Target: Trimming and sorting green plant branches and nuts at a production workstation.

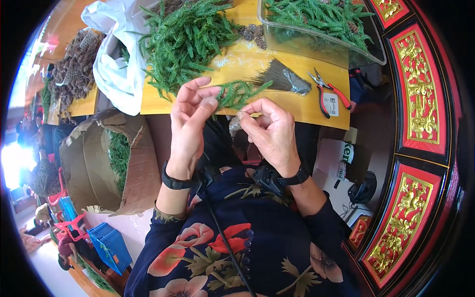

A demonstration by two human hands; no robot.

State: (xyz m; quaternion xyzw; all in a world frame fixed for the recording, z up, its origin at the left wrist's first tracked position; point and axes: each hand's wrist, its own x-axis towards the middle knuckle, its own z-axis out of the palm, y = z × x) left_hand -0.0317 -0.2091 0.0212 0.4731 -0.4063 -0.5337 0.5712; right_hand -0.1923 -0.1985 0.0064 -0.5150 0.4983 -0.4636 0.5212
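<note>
My left hand (189, 119) holds a green pine-like sprig (240, 93) between thumb and fingers, just above the table's front edge. The sprig points to the right, over my other hand. My right hand (271, 129) is closed in a pinch just below the sprig; what sits between its fingertips is too small to make out. A small pale, shiny thing (234, 126) shows below the right fingertips, its kind unclear. Beyond the hands, a fan of thin dark wires (282, 76) lies bundled in clear wrap. Red-handled pliers (327, 91) lie to its right.
On the yellow table (227, 62) are a heap of green sprigs (185, 42), a few pine cones (255, 34) and a clear plastic bin (321, 52) of sprigs. A white bag (116, 54) and brown cones (74, 67) stand left. Below is a cardboard box (94, 163).
</note>
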